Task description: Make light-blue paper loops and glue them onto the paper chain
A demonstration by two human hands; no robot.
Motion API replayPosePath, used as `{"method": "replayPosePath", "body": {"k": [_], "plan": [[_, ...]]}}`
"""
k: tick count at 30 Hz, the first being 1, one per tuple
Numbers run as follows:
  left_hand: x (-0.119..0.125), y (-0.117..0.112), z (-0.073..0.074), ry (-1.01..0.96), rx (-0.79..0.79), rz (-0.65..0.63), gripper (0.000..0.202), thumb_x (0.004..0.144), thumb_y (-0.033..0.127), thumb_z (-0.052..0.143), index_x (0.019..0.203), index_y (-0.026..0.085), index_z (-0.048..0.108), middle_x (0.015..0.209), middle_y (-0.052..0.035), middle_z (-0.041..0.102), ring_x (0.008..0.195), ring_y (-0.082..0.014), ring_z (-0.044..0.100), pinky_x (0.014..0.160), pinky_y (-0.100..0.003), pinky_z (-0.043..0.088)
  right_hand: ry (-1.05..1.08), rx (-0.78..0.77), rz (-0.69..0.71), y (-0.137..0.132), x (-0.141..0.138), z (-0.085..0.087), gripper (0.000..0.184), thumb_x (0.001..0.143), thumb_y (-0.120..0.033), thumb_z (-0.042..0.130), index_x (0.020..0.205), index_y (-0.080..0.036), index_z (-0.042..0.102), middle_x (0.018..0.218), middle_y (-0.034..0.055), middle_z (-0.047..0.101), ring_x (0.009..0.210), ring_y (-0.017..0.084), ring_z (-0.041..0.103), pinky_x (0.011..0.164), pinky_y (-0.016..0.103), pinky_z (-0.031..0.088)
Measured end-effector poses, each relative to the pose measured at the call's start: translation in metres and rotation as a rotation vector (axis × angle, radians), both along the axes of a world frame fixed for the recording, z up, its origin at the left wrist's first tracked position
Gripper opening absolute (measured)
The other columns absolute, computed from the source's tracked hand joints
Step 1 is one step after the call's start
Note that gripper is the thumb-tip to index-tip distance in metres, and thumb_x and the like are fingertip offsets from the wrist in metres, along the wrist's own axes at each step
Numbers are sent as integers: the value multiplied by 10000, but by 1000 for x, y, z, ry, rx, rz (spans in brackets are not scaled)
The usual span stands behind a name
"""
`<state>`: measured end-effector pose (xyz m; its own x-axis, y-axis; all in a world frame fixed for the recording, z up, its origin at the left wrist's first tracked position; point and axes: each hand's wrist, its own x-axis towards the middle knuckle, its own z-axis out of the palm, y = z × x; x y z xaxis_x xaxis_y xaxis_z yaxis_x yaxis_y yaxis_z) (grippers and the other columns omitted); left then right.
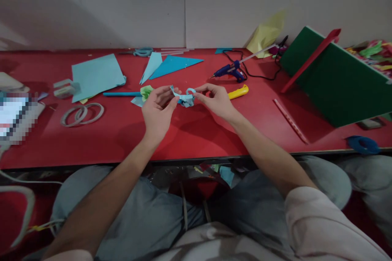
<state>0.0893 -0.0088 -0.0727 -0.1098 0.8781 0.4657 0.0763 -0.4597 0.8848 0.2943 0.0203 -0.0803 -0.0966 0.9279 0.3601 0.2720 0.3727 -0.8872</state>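
Note:
Between my two hands, above the red table, is a light-blue curled paper strip (185,98) with folded, ruffled edges. My left hand (159,110) pinches its left end between thumb and fingers. The right end, bent into a loop, is pinched by the fingertips of my right hand (216,100). Just behind my left hand lie a pale green crumpled paper piece (146,91) and a blue stick (121,94). A yellow-handled tool (240,91) lies beyond my right hand, its other end hidden.
Farther back are a blue glue gun (228,70), blue paper triangles (176,66), light-blue sheets (96,74) and scissors (143,51). Tape rings (82,114) lie left. A green board (333,77), a pink-red stick (290,121) and a blue tape roll (363,144) are at right.

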Motion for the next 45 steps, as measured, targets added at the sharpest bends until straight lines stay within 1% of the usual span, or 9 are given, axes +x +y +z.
{"method": "replayPosePath", "body": {"k": [6, 11, 14, 19, 25, 33, 36, 40, 45], "plan": [[4, 0, -4, -47, 7, 41, 401, 840, 444, 861, 1101, 232, 642, 1112, -73, 827, 1105, -262, 804, 1056, -448, 648, 31, 59, 74, -7, -6, 4, 210, 867, -420, 816, 981, -244, 812, 984, 41, 829, 825, 185, 684, 779, 348, 543], [6, 3, -8, -127, -15, 35, 435, 807, 429, 890, 1105, 218, 653, 1108, -83, 825, 1088, -267, 808, 1019, -441, 661, 74, 72, 120, -7, -9, 3, 175, 911, -359, 746, 1025, -241, 807, 1008, 42, 828, 909, 194, 729, 846, 353, 557], [7, 3, -10, -158, -66, 39, 446, 799, 437, 894, 1105, 225, 650, 1119, -80, 825, 1120, -270, 798, 1011, -442, 663, 106, 16, 97, -5, -10, 0, 246, 871, -385, 787, 1069, -239, 800, 1027, 47, 829, 936, 200, 740, 830, 348, 562], [7, 3, -17, -227, -136, 7, 451, 815, 438, 886, 1120, 242, 619, 1198, -85, 810, 1192, -266, 772, 1037, -443, 650, 213, -117, 140, -5, -13, -2, 265, 834, -483, 814, 947, -244, 814, 984, 45, 831, 910, 209, 748, 846, 377, 600], [9, 4, -29, -218, -173, -2, 411, 871, 481, 834, 1106, 249, 589, 1256, -102, 796, 1224, -251, 756, 1008, -410, 652, 240, -106, 136, -7, -17, -2, 272, 811, -442, 825, 971, -226, 789, 967, 41, 817, 897, 194, 744, 867, 375, 607], [15, 2, -29, -278, -219, -17, 416, 794, 469, 879, 1059, 233, 661, 1158, -91, 821, 1151, -253, 780, 1001, -425, 649, 391, -83, 100, -7, -23, -5, 242, 856, -394, 764, 1039, -239, 741, 1090, 43, 804, 971, 177, 740, 925, 363, 614], [15, 3, -30, -258, -218, -3, 415, 799, 493, 871, 1063, 237, 679, 1151, -86, 822, 1132, -245, 783, 986, -416, 653, 377, -59, 98, -10, -25, -4, 234, 878, -408, 753, 1053, -253, 730, 1120, 43, 803, 990, 179, 736, 925, 360, 614], [13, 5, -34, -219, -219, -12, 415, 824, 504, 860, 1094, 231, 702, 1166, -91, 817, 1129, -246, 783, 978, -413, 654, 363, -70, 93, -8, -27, -9, 274, 879, -410, 755, 1105, -258, 729, 1024, 26, 795, 965, 180, 744, 915, 351, 607], [15, 5, -35, -191, -202, 30, 395, 819, 497, 869, 1091, 227, 776, 1124, -75, 827, 1072, -237, 794, 962, -402, 659, 333, -70, 111, -8, -29, -14, 334, 917, -476, 717, 1174, -263, 733, 1084, 40, 790, 984, 186, 741, 938, 365, 604]]}}
